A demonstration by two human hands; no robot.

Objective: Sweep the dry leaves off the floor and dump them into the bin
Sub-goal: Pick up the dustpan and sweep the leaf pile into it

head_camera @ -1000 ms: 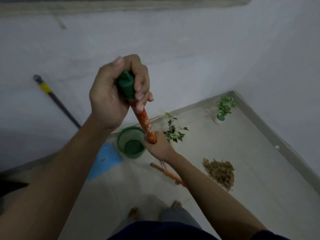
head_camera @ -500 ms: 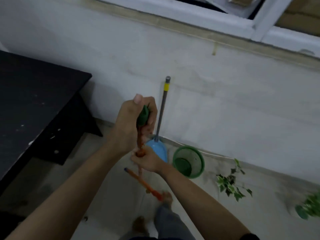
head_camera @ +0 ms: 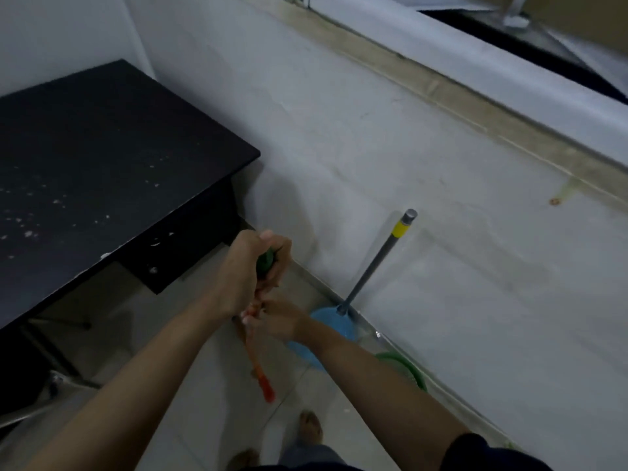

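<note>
I hold a broom with an orange handle (head_camera: pixel 263 379) and a green top cap (head_camera: pixel 265 262). My left hand (head_camera: pixel 249 273) grips the green cap at the top. Just below it, my right hand (head_camera: pixel 280 317) wraps the orange shaft. The broom's bristles are hidden. A blue dustpan (head_camera: pixel 326 326) with a grey, yellow-banded pole (head_camera: pixel 380 260) leans against the wall beyond my hands. The green bin (head_camera: pixel 407 368) stands on the floor to the dustpan's right, partly behind my right forearm. No dry leaves are in view.
A black desk (head_camera: pixel 102 171) fills the left side, with a metal chair base (head_camera: pixel 54 382) under it. The white wall (head_camera: pixel 441 164) runs diagonally ahead, with a window sill above. My bare feet (head_camera: pixel 311 430) stand on the pale tiled floor.
My view has swung left: the leaf pile and potted plants have left the frame and the black desk has come in. Both hands keep their grip on the broom.
</note>
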